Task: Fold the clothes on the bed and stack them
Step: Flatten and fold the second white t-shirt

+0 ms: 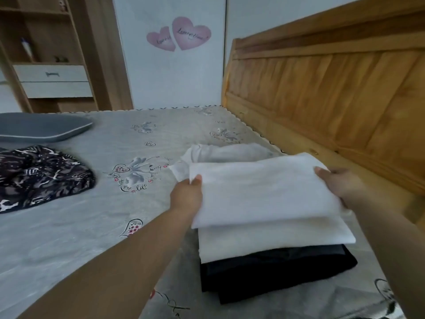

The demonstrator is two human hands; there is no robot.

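Two hands are holding a folded white cloth (264, 189) over a stack of clothes on the bed (69, 226). The left hand (187, 195) is gripping the cloth's left edge, with its thumb lying on top. The right hand (338, 183) is gripping the right edge, and its fingers are tucked under the cloth. Under it a cream folded piece (264, 242) is sitting on a black folded piece (276, 272). The stack is lying near the right side of the bed, close to the wooden bed board (333, 88). Just behind the stack, a loose white garment (230, 153) is lying, maybe touching the held cloth; it is hard to tell. A dark patterned garment (39, 176) is lying unfolded well away on the left, with a grey pillow (41, 127) behind it. Between them, the grey flowery sheet is lying flat and bare.
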